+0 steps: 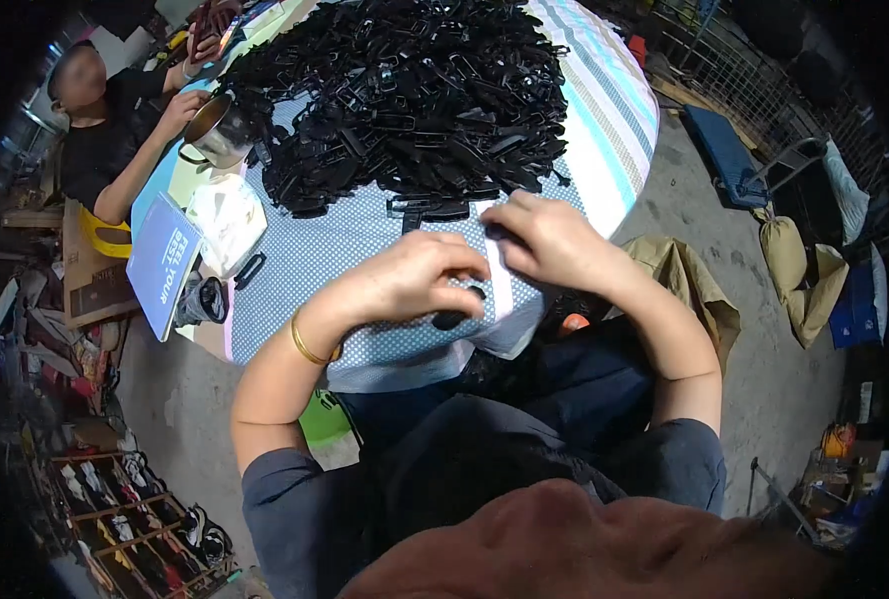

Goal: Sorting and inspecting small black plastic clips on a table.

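Observation:
A big heap of small black plastic pieces (405,90), long and slotted like strap buckles, covers the far part of the cloth-covered table (315,255). Close to me, at the heap's near edge, my left hand (415,278) curls its fingers and thumb around a black plastic piece (449,320), of which only the lower part shows. Just to the right, my right hand (549,238) has its fingers bent in, with another small black piece (494,231) at their tips. Several flat black pieces (435,211) lie just beyond both hands.
At the table's left stand a metal pot (220,135), a white plastic bag (227,222) and a blue-violet notebook (162,262). Another person (115,130) sits at the far left, one hand by the pot. A blue flat cart (721,155) and sacks (799,270) are on the right-hand floor.

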The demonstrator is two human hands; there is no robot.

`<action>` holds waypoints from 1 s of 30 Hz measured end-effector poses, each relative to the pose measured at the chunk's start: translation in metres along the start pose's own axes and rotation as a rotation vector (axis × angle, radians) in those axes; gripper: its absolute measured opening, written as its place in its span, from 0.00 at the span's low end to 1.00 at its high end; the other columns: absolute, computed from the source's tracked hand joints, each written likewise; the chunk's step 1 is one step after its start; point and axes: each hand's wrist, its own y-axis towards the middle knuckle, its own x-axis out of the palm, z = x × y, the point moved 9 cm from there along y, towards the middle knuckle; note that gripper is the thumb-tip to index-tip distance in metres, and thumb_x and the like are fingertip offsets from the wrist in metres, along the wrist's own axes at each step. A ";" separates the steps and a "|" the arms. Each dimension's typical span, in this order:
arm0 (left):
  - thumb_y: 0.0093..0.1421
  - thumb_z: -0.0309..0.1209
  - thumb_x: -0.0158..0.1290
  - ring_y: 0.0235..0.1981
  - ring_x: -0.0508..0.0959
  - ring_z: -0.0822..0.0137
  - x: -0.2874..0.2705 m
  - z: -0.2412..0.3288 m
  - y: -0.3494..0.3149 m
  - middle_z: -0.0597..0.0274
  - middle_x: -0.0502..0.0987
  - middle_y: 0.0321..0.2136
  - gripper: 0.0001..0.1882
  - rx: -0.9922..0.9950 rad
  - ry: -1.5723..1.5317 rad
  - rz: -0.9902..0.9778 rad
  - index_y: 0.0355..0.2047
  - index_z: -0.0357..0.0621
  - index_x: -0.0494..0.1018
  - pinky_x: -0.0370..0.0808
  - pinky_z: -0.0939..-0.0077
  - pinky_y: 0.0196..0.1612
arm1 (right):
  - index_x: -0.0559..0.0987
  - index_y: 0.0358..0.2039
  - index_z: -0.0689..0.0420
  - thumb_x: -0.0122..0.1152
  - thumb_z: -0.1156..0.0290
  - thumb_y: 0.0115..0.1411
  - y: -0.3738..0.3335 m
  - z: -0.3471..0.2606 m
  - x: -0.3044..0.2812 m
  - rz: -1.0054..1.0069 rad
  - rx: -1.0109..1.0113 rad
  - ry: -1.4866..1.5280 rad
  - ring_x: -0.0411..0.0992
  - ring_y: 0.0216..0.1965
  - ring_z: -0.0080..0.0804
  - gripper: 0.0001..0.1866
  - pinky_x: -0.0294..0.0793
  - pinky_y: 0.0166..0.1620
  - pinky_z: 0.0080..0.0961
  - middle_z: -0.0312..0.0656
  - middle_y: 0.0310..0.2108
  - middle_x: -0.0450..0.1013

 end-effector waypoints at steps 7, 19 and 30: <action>0.48 0.32 0.58 0.34 0.71 0.58 -0.026 -0.017 0.001 0.57 0.69 0.32 0.15 -0.073 0.532 0.443 0.36 0.39 0.73 0.72 0.67 0.35 | 0.72 0.35 0.63 0.58 0.73 0.49 -0.008 0.050 -0.019 -0.010 0.283 0.292 0.70 0.23 0.23 0.13 0.69 0.28 0.21 0.41 0.27 0.72; 0.48 0.25 0.55 0.35 0.69 0.58 -0.008 -0.008 0.004 0.58 0.70 0.32 0.13 0.071 0.540 0.395 0.35 0.39 0.70 0.70 0.66 0.38 | 0.76 0.32 0.64 0.60 0.76 0.49 -0.032 0.048 -0.036 -0.034 0.054 -0.120 0.71 0.29 0.44 0.09 0.71 0.34 0.34 0.48 0.27 0.70; 0.61 0.26 0.47 0.28 0.76 0.75 -0.013 -0.073 0.002 0.60 0.75 0.33 0.16 -0.300 -1.247 0.501 0.49 0.33 0.66 0.77 0.84 0.32 | 0.72 0.40 0.62 0.53 0.71 0.53 -0.035 0.009 -0.009 0.020 -0.043 -0.418 0.70 0.33 0.39 0.14 0.73 0.35 0.30 0.44 0.34 0.69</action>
